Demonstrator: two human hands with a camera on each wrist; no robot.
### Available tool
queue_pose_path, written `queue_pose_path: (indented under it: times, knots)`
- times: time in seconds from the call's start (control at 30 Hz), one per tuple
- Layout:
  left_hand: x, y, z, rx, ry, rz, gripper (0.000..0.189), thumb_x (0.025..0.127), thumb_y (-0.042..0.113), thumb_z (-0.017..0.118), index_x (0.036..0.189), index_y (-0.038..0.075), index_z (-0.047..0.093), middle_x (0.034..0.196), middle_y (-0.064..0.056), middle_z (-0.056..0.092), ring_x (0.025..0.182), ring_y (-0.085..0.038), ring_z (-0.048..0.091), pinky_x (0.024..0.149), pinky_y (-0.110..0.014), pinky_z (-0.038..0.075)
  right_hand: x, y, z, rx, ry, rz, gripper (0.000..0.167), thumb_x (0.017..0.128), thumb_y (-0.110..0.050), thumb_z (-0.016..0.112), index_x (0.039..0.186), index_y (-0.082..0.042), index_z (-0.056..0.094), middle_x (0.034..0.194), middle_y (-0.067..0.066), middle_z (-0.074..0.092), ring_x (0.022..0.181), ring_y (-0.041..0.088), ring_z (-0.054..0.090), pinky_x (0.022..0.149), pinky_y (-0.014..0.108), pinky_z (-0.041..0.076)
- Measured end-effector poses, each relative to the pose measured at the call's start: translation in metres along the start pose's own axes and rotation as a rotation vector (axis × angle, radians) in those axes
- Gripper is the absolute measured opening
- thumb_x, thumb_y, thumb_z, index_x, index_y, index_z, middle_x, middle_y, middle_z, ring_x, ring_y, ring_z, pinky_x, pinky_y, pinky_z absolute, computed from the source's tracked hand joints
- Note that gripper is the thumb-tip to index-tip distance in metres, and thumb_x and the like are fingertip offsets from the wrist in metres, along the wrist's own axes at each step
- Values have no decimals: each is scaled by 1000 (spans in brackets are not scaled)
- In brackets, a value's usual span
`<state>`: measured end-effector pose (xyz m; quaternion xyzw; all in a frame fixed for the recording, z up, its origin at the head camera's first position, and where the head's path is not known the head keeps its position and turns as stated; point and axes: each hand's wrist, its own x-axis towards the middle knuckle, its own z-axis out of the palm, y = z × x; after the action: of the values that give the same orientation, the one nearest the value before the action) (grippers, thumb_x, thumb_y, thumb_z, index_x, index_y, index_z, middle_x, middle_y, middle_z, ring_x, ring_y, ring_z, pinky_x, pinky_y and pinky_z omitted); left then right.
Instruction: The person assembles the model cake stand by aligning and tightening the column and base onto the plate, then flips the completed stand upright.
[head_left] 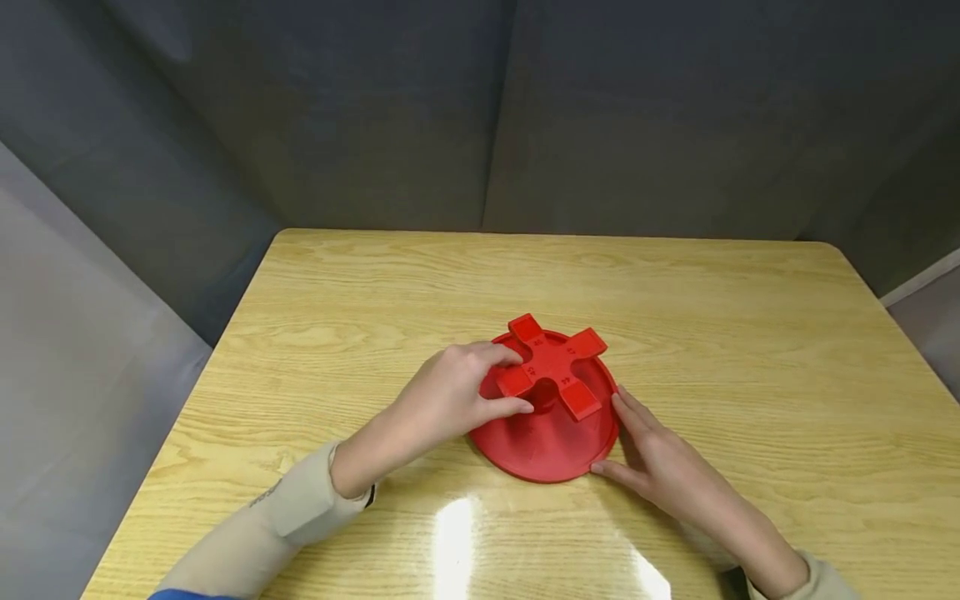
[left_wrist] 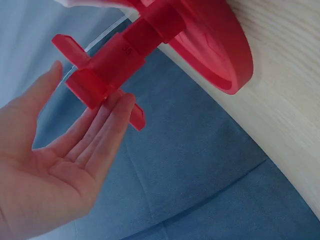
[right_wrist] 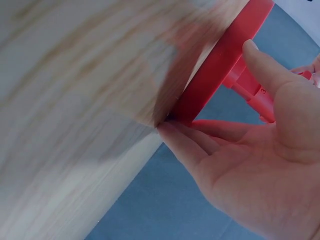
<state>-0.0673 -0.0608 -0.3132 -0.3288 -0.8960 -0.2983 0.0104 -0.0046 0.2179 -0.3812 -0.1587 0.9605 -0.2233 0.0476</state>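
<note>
A red round base (head_left: 551,454) lies on the table, a short post (left_wrist: 152,30) rising from its middle. On top of the post sits a red cross-shaped piece (head_left: 553,362) with four block-ended arms and small numbers on them. My left hand (head_left: 461,387) is at the cross's left arm, its fingers touching that arm and its thumb apart below it in the head view. In the left wrist view these fingers (left_wrist: 107,125) are nearly straight, reaching under the cross. My right hand (head_left: 663,462) rests thumb and fingertips against the base's right rim (right_wrist: 220,62), fingers mostly straight.
The wooden table (head_left: 360,300) reaches back to a dark grey curtain (head_left: 390,117). Light-grey panels (head_left: 82,400) stand at the sides. Bright light reflections (head_left: 453,546) show on the tabletop near the front.
</note>
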Motion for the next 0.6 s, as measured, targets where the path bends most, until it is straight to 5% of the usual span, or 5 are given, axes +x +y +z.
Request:
queue_pose_path:
  times: [0.37,0.6]
  knots:
    - [9,-9,-4,20,-39,2,40,84,17,80,120,5,68,114,-6,69,104,-19,66,87,-29,54,0,1,0,2,-1,-6,91,84,-40,78,146,11,35,153,28,29,134,46,38,99,60,41]
    - [29,-26,-14,44,-124,101,37,86,4,75,122,5,67,117,-6,68,105,-19,64,89,-28,53,0,0,0,8,1,-17,90,85,-40,77,146,11,34,153,28,29,134,46,37,100,60,40]
